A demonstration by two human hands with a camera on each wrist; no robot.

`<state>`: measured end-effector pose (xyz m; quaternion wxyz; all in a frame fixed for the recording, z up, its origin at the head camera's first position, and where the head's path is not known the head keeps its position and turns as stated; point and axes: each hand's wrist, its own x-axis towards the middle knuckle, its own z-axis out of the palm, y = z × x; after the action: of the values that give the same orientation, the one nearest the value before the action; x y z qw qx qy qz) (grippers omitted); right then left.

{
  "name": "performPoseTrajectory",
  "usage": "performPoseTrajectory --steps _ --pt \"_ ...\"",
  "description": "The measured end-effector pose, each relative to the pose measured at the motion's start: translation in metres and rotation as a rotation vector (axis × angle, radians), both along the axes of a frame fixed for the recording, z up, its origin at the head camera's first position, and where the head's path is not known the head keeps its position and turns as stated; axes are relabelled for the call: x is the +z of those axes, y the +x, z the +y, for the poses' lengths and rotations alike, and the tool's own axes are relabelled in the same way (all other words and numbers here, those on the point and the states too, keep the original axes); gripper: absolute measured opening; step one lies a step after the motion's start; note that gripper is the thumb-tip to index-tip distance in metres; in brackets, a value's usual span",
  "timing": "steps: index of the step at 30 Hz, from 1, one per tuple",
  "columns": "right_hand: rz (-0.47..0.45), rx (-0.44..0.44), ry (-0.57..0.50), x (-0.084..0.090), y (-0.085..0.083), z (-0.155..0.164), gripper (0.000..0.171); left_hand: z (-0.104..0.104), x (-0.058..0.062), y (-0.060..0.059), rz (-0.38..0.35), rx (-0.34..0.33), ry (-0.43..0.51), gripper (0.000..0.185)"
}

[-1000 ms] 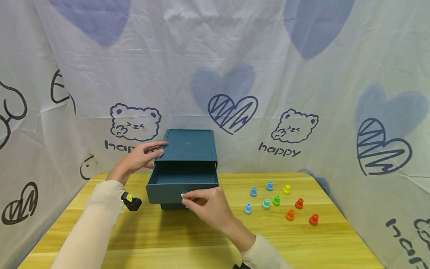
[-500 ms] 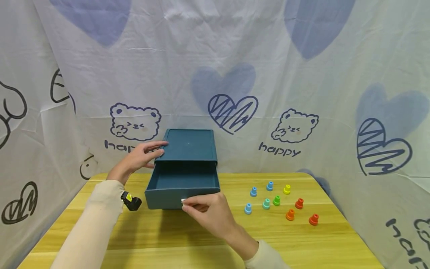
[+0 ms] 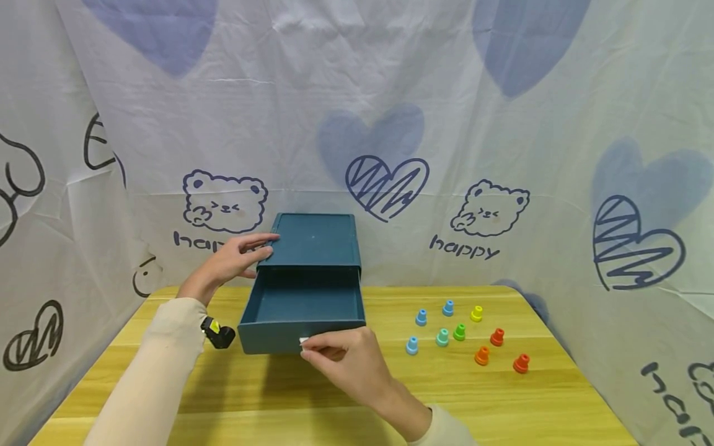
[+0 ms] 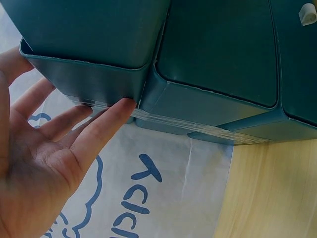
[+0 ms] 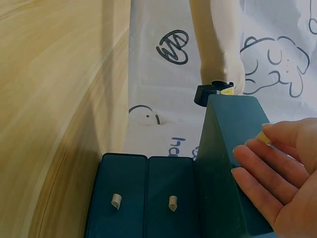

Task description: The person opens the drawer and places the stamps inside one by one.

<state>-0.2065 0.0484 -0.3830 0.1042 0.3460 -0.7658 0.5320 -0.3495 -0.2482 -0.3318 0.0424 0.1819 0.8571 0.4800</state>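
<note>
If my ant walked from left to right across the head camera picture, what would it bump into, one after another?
Left hand → white drawer pull → right hand → nearest blue piece → teal piece → green piece → orange piece → farther red piece → nearer red piece.

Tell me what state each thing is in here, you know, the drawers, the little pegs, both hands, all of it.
Top drawer: pulled open
Middle drawer: closed
Bottom drawer: closed
Cabinet: upright
Right hand: pinching the top drawer's knob
Left hand: touching the cabinet, fingers spread
Nine coloured pegs: standing narrow end up, spaced apart
Patterned sheet: hanging, creased
</note>
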Motion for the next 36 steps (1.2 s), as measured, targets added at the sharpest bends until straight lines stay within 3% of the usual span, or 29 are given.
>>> performPoseTrajectory --steps 14,23,30,36 --pt "0.064 0.029 0.055 -0.001 0.000 0.003 0.012 -0.001 0.001 0.001 -0.005 0.011 0.002 0.061" --pt "0.138 0.051 0.045 0.012 -0.001 0.036 0.019 0.000 0.001 0.001 -0.022 0.009 0.002 0.062" --pt "0.060 -0.055 0.099 0.036 -0.005 0.085 0.023 -0.001 0.001 0.000 -0.018 0.002 -0.002 0.063" --pt "0.028 -0.170 0.161 0.037 -0.026 0.123 0.024 0.000 0.001 -0.001 -0.021 -0.009 0.010 0.062"
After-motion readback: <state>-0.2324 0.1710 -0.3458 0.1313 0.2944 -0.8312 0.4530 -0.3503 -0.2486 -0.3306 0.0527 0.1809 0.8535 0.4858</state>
